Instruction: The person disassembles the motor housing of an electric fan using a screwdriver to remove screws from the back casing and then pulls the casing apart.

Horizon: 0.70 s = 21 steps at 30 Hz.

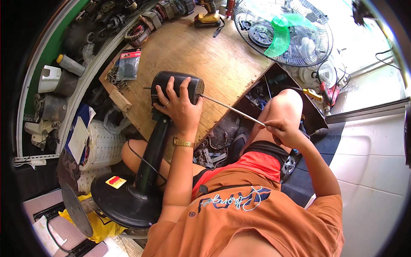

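Observation:
A black electric fan's motor housing (160, 80) rests over the wooden tabletop, joined to a black stand (155, 147) that slants down to a round base (128, 207) at the lower left. My left hand (182, 103) wraps over the housing, fingers spread across its top. In my right hand (280, 130) is a long, thin screwdriver (233, 108); its handle is mostly hidden in my closed fingers. The shaft's tip meets the perforated end of the housing, where I cannot make out the screw. A dark cord hangs beside the stand.
A fan cage with green blades (280, 36) lies at the far right. On the wooden tabletop (188, 47) stand a yellow drill (207, 19), a small packet (129, 64) and loose screws (112, 76). Motor coils (138, 33) line the left. An open tool box (314, 109) sits beside my knee.

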Each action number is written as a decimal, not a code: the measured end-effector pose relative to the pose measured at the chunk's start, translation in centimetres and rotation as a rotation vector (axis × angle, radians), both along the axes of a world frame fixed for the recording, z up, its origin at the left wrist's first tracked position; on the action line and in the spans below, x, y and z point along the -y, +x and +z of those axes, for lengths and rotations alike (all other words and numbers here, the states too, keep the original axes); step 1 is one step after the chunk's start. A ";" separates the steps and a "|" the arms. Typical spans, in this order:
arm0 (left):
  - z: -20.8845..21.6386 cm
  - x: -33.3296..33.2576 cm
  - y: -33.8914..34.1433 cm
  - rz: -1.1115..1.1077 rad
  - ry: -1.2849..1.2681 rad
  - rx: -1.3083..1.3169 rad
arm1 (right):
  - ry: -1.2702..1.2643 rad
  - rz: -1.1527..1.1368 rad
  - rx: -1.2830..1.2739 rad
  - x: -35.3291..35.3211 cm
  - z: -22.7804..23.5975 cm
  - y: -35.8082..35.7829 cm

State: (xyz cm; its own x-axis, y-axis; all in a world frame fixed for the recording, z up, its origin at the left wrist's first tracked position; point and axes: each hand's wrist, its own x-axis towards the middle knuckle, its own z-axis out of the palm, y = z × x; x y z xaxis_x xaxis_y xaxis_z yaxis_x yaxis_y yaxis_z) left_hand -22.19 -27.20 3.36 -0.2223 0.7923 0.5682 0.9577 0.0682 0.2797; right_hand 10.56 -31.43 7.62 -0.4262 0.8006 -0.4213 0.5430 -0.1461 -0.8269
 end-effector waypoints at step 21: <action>0.8 0.3 -0.9 -0.045 -0.001 0.055 | 0.651 0.015 0.449 -3.2 0.7 -1.4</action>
State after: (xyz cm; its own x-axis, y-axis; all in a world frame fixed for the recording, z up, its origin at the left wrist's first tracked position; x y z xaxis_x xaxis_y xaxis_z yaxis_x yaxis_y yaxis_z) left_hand -23.12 -27.51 4.20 -0.2172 0.8028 0.5552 0.9430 0.0258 0.3317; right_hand 9.11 -28.27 8.34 -0.3389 0.9408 -0.0048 0.8433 0.3015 -0.4449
